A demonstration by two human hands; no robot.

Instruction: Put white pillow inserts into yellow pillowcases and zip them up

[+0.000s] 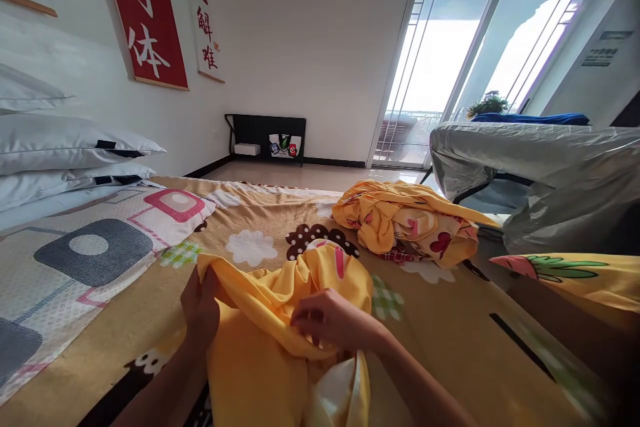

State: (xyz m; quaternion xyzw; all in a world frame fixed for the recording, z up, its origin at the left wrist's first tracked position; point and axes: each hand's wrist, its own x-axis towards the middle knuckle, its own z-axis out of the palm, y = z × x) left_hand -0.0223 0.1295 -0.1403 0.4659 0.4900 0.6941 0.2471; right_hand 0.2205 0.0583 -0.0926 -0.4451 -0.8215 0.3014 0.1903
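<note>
A yellow bedding cloth (270, 360) with a pink-marked patch lies gathered in front of me, its lower part hanging toward me. My left hand (201, 310) is closed on its upper left edge and holds it raised. My right hand (333, 321) has its fingers curled at the rolled edge in the middle of the cloth, gripping it. A pale, shiny lining or underside (335, 390) shows below my right hand. Beneath everything is a brown patterned bedspread (425, 333).
A crumpled yellow printed cloth bundle (415, 220) lies further back on the bed. White pillows (60, 147) are stacked at the left beside a patterned pillow (165, 213). Plastic-covered furniture (540, 153) stands at the right, near another yellow printed cloth (590, 273). A low black shelf (250, 125) is by the wall.
</note>
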